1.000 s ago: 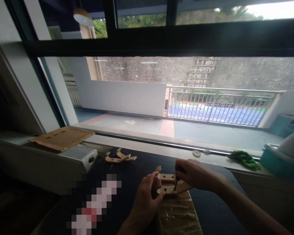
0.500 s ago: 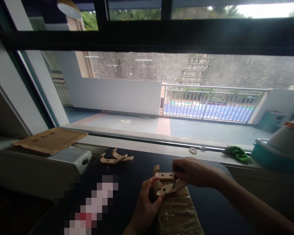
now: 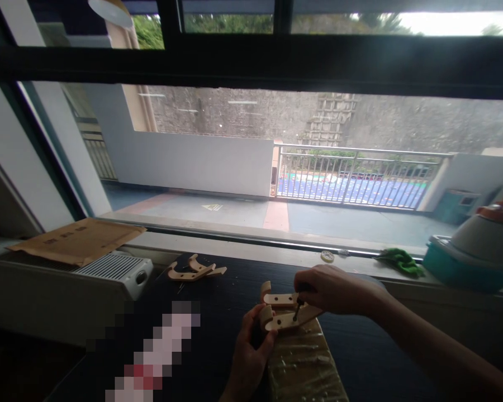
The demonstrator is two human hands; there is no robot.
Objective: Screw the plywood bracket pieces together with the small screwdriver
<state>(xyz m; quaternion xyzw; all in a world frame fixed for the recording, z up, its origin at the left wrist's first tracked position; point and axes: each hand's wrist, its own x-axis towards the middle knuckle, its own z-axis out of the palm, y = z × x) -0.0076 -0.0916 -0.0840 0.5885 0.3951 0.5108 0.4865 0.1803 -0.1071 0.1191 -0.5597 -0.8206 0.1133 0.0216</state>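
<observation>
My left hand (image 3: 250,347) pinches the curved end of a pale wooden hook (image 3: 285,321) with dark holes along its shank. My right hand (image 3: 339,291) closes around the dark handle of a screwdriver (image 3: 297,310), whose thin shaft points down at a hole in this hook. Just behind lies a second wooden hook (image 3: 277,300), nearly parallel to the first. Both rest at the far end of a brown block (image 3: 304,363) wrapped in shiny clear tape. My right hand covers the far ends of the hooks.
More wooden hooks (image 3: 193,274) lie on the dark table (image 3: 226,312) at the back left, with small bits around them. A brown envelope (image 3: 73,240) sits on a white vented unit (image 3: 121,271). Along the sill are a tape roll (image 3: 327,256), green cloth (image 3: 400,262) and teal container (image 3: 456,268).
The whole view has shifted slightly. My hands, the screwdriver and the hooks keep nearly the same places relative to each other.
</observation>
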